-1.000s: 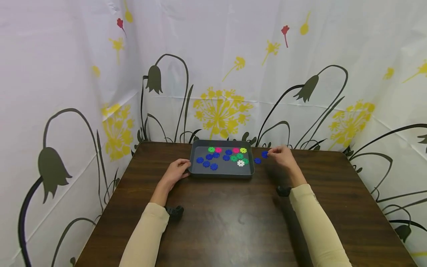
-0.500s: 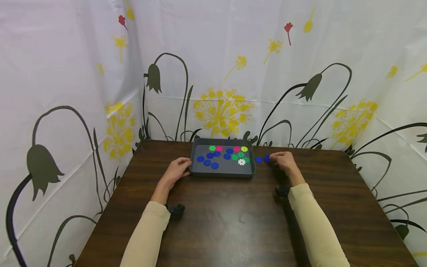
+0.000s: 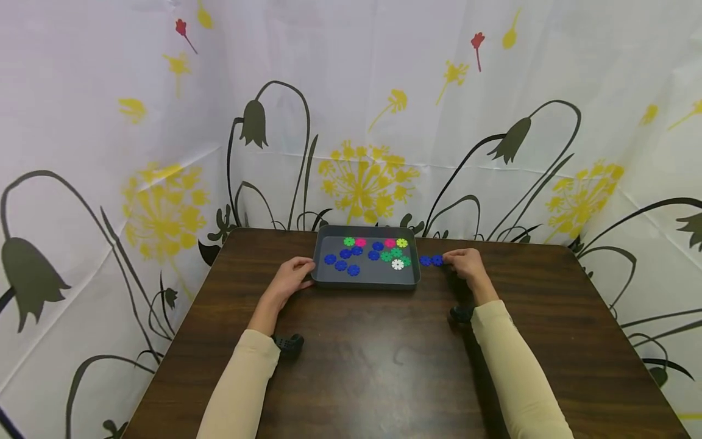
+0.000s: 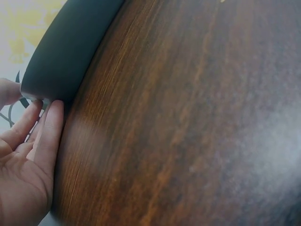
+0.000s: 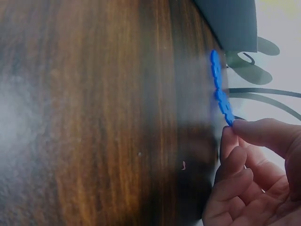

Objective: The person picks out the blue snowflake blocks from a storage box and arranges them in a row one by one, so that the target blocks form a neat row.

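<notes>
My right hand (image 3: pixel 465 266) pinches the edge of a blue notched plastic disc (image 3: pixel 437 260) between thumb and fingertips, just right of the tray. A second blue disc (image 3: pixel 425 261) adjoins it; in the right wrist view, the held disc (image 5: pixel 225 108) and this other disc (image 5: pixel 216 68) meet edge to edge. At the left end of the dark grey tray (image 3: pixel 378 282), my left hand (image 3: pixel 288 281) holds the wall, thumb at the rim and fingers low against the outside. Several blue discs (image 3: pixel 341 266), green ones (image 3: pixel 396 252), pink ones (image 3: pixel 390 242), a yellow (image 3: pixel 402 242) and a white disc (image 3: pixel 397 264) lie inside.
The tray stands near the far edge of the dark wooden table (image 3: pixel 362 366). Behind the table hangs a white curtain (image 3: pixel 351 73) printed with flowers. A black device (image 3: pixel 289 346) is worn at the left wrist, another device (image 3: pixel 462 314) at the right.
My right hand lowered with its blue disc and brought it left against the other blue disc. The left hand stays at the tray's end. The head view shifted slightly.
</notes>
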Tool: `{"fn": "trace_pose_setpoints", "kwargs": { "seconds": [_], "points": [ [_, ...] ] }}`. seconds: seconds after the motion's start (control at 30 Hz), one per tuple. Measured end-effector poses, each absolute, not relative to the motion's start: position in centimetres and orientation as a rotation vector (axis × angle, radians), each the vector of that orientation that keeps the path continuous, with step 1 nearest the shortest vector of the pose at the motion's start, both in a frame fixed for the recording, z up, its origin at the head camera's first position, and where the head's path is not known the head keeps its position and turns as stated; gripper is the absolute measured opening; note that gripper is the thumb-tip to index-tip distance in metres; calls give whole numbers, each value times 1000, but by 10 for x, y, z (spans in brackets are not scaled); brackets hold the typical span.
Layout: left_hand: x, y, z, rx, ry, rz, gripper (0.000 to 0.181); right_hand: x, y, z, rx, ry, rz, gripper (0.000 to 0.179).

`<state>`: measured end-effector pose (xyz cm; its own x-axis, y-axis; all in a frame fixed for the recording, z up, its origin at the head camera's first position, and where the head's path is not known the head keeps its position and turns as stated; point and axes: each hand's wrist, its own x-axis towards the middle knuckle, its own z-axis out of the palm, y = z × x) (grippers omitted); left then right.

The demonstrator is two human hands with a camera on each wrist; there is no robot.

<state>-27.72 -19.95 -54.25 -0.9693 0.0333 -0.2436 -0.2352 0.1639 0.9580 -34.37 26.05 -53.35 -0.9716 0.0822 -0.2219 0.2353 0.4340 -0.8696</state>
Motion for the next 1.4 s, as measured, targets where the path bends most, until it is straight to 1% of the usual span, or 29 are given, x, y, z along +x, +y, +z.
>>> {"fn": "trace_pose_setpoints", "kwargs": {
  "seconds": [0.7, 0.87, 1.0, 1.17, 1.4],
  "points": [
    [-278, -200, -543, -193, 2235, 1891, 47, -340, 257, -530, 283, 2533, -1619, 35],
    [-275, -199, -542, -188, 2237, 1884, 48, -339, 251, -528, 241, 2548, -1631, 36],
    [-275, -199, -543, -191, 2233, 1890, 48, -339, 241, -525, 151, 2607, -1637, 36],
    [-275, -199, -543, -187, 2229, 1900, 48, -338, 225, -516, -24, 2716, -1561, 37],
    [-276, -199, -544, -198, 2229, 1905, 49, -332, 196, -502, -323, 2805, -1397, 30]
  ]
}}
